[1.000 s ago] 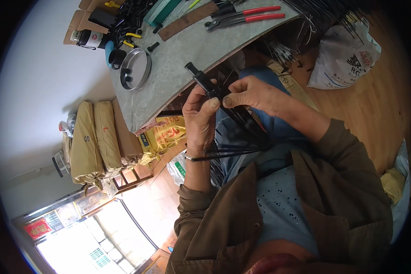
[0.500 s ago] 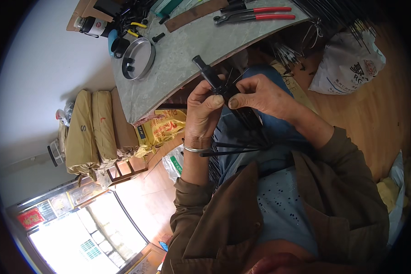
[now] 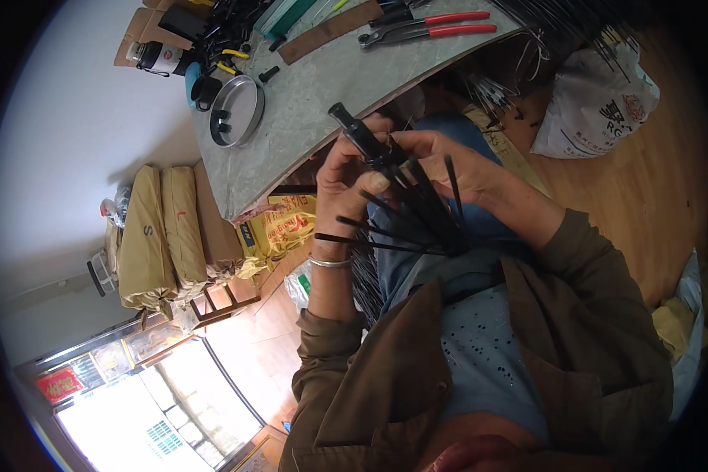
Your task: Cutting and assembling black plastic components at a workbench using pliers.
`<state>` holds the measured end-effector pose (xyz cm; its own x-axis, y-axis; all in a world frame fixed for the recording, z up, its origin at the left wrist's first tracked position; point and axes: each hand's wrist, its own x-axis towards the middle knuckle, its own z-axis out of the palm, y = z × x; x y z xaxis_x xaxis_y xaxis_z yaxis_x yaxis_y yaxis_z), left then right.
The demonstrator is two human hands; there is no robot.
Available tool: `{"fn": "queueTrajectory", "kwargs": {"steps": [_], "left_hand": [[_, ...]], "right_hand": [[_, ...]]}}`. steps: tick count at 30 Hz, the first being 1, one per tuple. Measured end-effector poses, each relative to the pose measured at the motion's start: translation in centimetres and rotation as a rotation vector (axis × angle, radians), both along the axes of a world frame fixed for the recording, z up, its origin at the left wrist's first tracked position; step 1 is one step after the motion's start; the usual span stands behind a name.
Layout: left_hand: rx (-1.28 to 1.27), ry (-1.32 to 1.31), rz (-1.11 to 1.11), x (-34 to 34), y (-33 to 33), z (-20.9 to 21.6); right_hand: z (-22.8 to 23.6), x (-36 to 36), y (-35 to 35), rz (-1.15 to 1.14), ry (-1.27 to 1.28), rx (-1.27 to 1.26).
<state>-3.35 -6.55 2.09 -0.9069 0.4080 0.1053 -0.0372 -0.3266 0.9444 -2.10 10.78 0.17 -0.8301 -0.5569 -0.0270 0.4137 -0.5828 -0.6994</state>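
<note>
A: Main item?
B: Black rod assembly (image 3: 363, 141), held up over the lap, just off the near edge of the worktop. Tilted: its thick, stepped end points up and left, the rods run down toward the body. Several splay left across the view of the left forearm; one stands off to the right.
A: Hands?
B: Left hand (image 3: 342, 173) curled closed round the thick part, thumb against the rods. Right hand (image 3: 456, 165) close alongside, fingers bent in at the collar; tips partly hidden, cannot tell whether they grip.
A: Nearby?
B: Denim-clad legs (image 3: 448, 128) beneath. On the grey worktop (image 3: 303, 94): red-handled pliers (image 3: 429, 31), a flat brown strip (image 3: 330, 33), a round metal dish (image 3: 248, 108) with small black pieces inside.
A: Farther out?
B: White printed sack (image 3: 590, 110) on the wooden floor, right; long brown-wrapped bundles (image 3: 144, 244), left.
</note>
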Motion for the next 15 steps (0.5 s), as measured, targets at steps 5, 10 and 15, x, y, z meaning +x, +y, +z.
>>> {"fn": "queueTrajectory", "kwargs": {"steps": [5, 10, 15], "left_hand": [[-0.092, -0.021, -0.109, -1.0, -0.5, 2.6], [-0.766, 0.499, 0.396, -0.5, -0.9, 2.7], [-0.039, -0.026, 0.348, 5.8, 5.0, 4.7]], "right_hand": [[-0.8, -0.5, -0.3, 0.065, -0.023, -0.146], [-2.1, -0.8, -0.4, -0.040, -0.045, -0.103], [-1.4, -0.4, -1.5, -0.292, -0.071, 0.013]]}}
